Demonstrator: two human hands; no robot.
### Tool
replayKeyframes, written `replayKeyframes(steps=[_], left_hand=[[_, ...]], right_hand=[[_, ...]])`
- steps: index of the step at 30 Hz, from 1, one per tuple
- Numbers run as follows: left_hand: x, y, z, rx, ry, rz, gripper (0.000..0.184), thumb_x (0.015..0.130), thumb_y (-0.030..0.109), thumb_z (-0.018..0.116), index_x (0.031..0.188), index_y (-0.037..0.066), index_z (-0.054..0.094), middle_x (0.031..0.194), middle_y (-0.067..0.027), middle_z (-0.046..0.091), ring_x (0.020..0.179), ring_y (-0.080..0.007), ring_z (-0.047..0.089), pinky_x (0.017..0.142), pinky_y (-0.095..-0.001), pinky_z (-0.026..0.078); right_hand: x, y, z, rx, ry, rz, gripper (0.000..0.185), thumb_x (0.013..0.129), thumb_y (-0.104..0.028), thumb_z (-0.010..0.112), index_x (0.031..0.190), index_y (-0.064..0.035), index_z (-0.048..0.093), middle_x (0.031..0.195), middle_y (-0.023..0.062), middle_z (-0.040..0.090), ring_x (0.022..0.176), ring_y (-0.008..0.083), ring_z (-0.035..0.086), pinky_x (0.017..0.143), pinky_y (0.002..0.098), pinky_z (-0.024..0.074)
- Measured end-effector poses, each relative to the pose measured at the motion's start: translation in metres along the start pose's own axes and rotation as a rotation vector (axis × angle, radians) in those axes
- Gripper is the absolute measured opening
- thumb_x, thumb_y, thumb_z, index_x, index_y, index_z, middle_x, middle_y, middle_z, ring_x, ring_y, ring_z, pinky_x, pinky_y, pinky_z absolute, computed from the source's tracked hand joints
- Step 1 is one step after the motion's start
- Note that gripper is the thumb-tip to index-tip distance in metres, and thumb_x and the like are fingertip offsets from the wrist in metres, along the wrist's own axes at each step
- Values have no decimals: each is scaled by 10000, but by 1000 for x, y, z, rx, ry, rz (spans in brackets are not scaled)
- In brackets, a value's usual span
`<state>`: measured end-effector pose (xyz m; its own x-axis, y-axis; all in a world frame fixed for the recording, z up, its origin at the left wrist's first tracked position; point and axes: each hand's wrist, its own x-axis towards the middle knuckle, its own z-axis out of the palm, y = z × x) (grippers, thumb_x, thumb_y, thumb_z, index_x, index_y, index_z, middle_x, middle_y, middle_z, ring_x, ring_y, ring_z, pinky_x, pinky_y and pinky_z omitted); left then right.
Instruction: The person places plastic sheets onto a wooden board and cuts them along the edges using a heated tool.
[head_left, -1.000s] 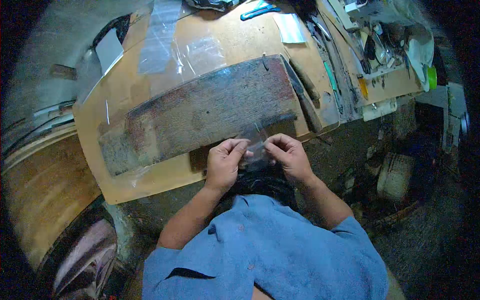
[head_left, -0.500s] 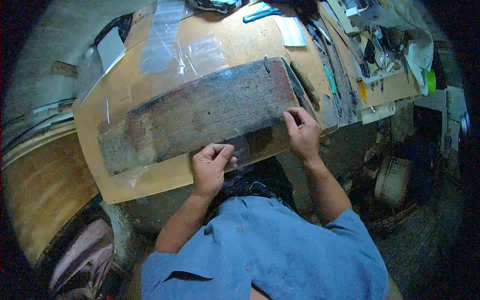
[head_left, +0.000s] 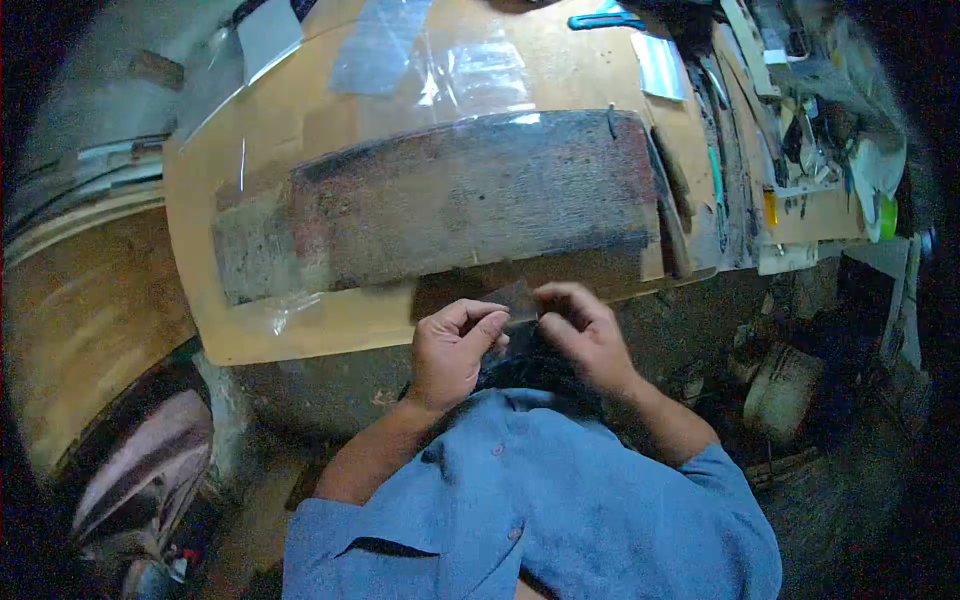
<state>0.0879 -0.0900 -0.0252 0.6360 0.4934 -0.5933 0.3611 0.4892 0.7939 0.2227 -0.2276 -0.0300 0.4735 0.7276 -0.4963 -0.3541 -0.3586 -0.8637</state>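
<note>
Thumb and fingers of my left hand [head_left: 458, 350] pinch a small clear plastic piece [head_left: 517, 300] just off the table's front edge. Close by on its right, my right hand [head_left: 585, 335] is blurred by motion, with thumb and forefinger apart at the plastic's right side; I cannot make out anything between them. Beyond both hands lies a long worn board [head_left: 470, 205] with a dark, reddish-stained surface, flat on the tan table [head_left: 240, 345].
Clear plastic sheets [head_left: 380, 45] lie at the back. A blue cutter [head_left: 606, 20] and a shiny sheet [head_left: 659, 68] are at the back right. Dark bars [head_left: 668, 205] flank the board, and a cluttered tray [head_left: 812, 188] stands farther right.
My right hand has come back from the board's right front corner to beside my left hand. The left still pinches the plastic. The view has shifted, so the table appears further right and higher.
</note>
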Motion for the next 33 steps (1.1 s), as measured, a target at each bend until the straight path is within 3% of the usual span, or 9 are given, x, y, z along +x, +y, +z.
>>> replayKeyframes(steps=[3,7,17,21,24,26,29,30,33], left_hand=[[-5,-6,-8,-12,22,-4,139,904,116,651,956,-11,669,767,-30,664,685,-75,613,619,-219,493],[-8,-20,-22,-7,48,-35,133,905,116,650,959,-4,670,772,-34,665,687,-72,609,624,-221,491],[9,-30,-41,-2,209,78,166,893,85,657,1030,-8,641,852,-51,664,744,-85,601,694,-239,496],[8,-32,-47,236,287,245,188,884,52,648,1064,0,628,925,-60,638,800,-117,594,724,-263,503],[4,-31,-46,530,314,396,232,839,78,688,1062,31,641,885,-77,639,811,-203,615,766,-322,493],[4,-34,-47,848,260,652,312,802,143,710,1103,84,651,980,-80,617,953,-267,581,866,-381,437],[-1,-32,-37,1013,213,691,386,790,246,712,1152,130,646,1132,-62,582,1092,-284,507,940,-415,354],[-2,-34,-37,1087,173,671,469,814,378,672,1229,166,614,1270,-62,516,1197,-287,428,971,-436,290],[0,-28,-22,1276,168,623,537,832,460,626,1294,191,573,1339,-75,468,1261,-297,361,979,-455,257]], right_hand=[[-7,21,26,230,-92,166,231,895,-155,642,1067,-5,611,968,34,632,889,94,564,813,257,462],[-9,28,36,114,-68,237,186,898,-152,639,999,3,625,913,23,636,851,94,566,775,257,466],[20,38,44,55,48,172,146,909,-146,629,934,-3,626,795,-7,611,731,62,533,661,227,441],[33,43,44,45,130,191,162,912,-161,631,933,-1,638,795,-14,608,730,63,529,664,227,439],[36,53,42,73,136,133,168,909,-168,637,939,-3,643,803,-13,615,736,63,533,662,230,442],[36,53,41,54,126,143,167,907,-167,640,935,-3,646,813,-7,624,743,65,539,666,232,446],[37,50,42,41,140,130,168,905,-166,641,927,0,647,814,-3,627,747,66,544,671,233,450],[38,50,42,40,140,131,168,905,-166,641,927,0,647,814,-3,627,747,66,544,671,233,450],[39,49,43,68,135,147,170,904,-166,641,925,4,647,820,3,634,755,71,551,678,238,456]])
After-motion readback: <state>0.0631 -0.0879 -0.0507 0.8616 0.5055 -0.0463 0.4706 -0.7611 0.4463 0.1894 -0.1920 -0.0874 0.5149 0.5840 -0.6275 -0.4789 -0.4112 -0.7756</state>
